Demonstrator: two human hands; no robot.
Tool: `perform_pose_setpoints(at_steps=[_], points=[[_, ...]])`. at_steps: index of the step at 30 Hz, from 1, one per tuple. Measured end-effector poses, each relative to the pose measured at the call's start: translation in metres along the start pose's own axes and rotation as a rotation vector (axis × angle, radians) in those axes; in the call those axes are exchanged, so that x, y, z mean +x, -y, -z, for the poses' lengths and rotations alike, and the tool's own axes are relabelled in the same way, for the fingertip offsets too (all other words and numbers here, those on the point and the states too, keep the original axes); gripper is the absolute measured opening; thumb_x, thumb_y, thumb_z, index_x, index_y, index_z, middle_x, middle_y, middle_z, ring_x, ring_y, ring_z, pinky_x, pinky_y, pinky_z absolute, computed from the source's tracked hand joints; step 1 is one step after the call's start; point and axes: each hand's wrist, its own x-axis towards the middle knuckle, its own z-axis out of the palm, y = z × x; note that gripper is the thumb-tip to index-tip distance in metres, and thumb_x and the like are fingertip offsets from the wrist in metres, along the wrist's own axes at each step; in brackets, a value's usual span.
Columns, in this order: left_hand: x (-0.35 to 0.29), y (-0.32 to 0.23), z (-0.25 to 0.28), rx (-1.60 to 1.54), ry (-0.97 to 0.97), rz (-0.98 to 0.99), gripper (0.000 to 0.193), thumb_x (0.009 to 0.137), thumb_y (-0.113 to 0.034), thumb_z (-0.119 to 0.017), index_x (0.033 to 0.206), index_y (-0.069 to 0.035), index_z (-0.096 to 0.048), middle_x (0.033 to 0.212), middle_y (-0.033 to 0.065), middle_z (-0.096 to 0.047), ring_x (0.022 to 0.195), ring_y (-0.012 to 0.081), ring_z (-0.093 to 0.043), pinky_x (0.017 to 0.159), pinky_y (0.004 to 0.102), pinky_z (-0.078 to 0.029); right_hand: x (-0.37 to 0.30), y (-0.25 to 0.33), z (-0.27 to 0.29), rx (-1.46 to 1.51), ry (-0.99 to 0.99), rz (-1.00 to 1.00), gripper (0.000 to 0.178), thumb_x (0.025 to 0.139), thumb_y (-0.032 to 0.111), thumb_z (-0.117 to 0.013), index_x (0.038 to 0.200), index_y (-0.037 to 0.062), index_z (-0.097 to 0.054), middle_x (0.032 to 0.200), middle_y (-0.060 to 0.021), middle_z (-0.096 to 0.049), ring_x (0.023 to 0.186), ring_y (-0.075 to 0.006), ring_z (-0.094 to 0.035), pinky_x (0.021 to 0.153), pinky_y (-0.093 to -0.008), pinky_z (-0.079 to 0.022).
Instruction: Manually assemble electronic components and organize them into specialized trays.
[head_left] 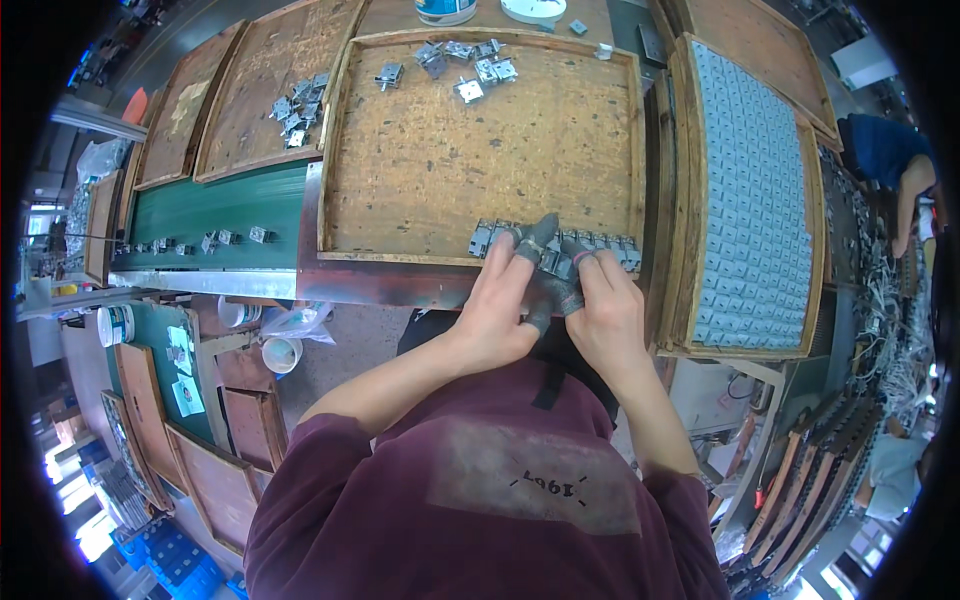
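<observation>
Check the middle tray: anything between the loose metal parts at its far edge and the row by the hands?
Head view: only bare tray floor between the loose parts and the row.

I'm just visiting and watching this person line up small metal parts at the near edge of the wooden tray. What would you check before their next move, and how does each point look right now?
1. Both hands on the row: ok. The left hand and right hand meet at the row of metal parts.
2. Fingertips covered: ok. Grey finger covers show on several fingers.
3. Row seated inside the wooden tray: ok, it lies along the near rim.
4. More parts in supply: ok. Loose metal parts lie at the far end.
5. Room in the filled tray on the right: not ok, it looks full.
6. Exact part gripped: cannot tell, fingers hide it.
</observation>
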Motion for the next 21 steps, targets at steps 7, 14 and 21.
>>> perform_pose_setpoints(at_steps=[7,14,21], points=[[0.005,0.028,-0.001,-0.096,0.01,-0.008,0.076,0.071,-0.003,-0.076,0.14,0.001,-0.044,0.134,0.0203,-0.05,0.12,0.0337,-0.053,0.103,0.0389,-0.043,0.004,0.0,0.001,0.238,0.179,-0.278,0.041,0.08,0.027,-0.075,0.105,-0.0024,-0.059,0.09,-0.0153,-0.064,0.078,-0.0292,-0.065,0.068,-0.0367,-0.051],[0.005,0.018,0.011,-0.243,0.127,-0.076,0.068,0.071,-0.01,-0.079,0.133,0.001,-0.053,0.124,0.0167,-0.061,0.112,0.0272,-0.062,0.093,0.035,-0.05,0.007,-0.017,0.002,0.566,0.587,-0.457,0.043,0.078,0.03,-0.074,0.103,-0.0025,-0.063,0.087,-0.0087,-0.066,0.078,-0.0108,-0.059,0.071,-0.0296,-0.049],[0.014,0.019,0.01,-0.117,-0.018,-0.412,0.066,0.067,-0.017,-0.082,0.127,0.001,-0.059,0.118,0.0168,-0.064,0.093,0.0297,-0.064,0.078,0.0357,-0.051,-0.003,-0.003,0.003,0.636,0.301,-0.338,0.046,0.075,0.036,-0.079,0.102,0.0006,-0.067,0.085,-0.0155,-0.067,0.074,-0.0277,-0.066,0.067,-0.0358,-0.051]])
